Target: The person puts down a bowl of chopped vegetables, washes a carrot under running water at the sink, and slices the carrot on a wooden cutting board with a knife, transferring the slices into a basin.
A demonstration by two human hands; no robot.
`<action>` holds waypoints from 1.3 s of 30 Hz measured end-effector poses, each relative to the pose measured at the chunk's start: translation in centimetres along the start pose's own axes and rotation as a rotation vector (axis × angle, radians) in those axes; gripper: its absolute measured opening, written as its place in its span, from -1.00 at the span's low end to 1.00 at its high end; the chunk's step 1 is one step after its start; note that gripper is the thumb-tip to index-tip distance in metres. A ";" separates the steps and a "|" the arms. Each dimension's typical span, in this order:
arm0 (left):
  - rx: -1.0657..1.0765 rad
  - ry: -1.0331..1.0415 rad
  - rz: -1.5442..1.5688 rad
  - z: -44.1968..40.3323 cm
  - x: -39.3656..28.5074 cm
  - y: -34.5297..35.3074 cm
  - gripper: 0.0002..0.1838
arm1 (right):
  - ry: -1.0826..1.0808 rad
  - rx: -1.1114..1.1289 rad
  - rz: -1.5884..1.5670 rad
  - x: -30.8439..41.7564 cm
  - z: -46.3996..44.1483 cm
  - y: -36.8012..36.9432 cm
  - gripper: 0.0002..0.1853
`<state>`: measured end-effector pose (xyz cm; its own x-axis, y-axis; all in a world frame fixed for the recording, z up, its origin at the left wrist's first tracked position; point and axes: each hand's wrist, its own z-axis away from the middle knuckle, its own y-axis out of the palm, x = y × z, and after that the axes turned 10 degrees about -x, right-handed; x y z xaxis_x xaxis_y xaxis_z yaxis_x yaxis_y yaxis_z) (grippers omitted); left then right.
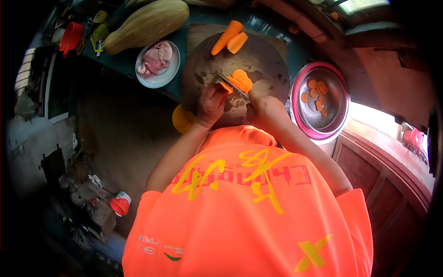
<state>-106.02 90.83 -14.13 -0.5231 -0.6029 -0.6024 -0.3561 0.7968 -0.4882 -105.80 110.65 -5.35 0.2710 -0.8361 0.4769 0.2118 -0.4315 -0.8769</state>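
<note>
On the round dark chopping board (267,51) lies a small pile of orange carrot slices (241,80). A knife (234,86) lies slantwise across the pile, its blade seen almost edge-on. My right hand (267,111) is closed round the knife's near end, just right of the slices. Left of the pile, my left hand (212,104) has its fingers bent together against an orange piece at the blade's side. A whole carrot (226,38) and a cut carrot piece (237,42) rest at the board's far edge.
A steel bowl with a pink rim (297,102) holds several carrot slices (318,106) at the right. To the left stands a white plate (157,83) with raw meat (156,58). Behind it lies a large pale gourd (148,25). A red scoop (71,38) is farther left.
</note>
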 end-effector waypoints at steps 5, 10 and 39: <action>0.000 0.012 -0.016 -0.4 -0.2 -0.2 -0.78 | 0.019 0.068 0.041 0.5 -0.2 -0.2 -0.81; 0.010 0.011 -0.041 -0.4 -0.2 -0.2 -0.78 | 0.026 0.102 0.039 0.6 -0.6 -0.4 -0.80; 0.042 -0.001 -0.036 0.0 -0.1 -0.2 -0.78 | 0.035 0.080 -0.014 0.0 0.0 -0.2 -0.82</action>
<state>-105.94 90.68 -13.96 -0.5100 -0.6313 -0.5843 -0.3423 0.7721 -0.5354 -105.79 110.72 -5.19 0.2346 -0.8423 0.4853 0.2904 -0.4157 -0.8619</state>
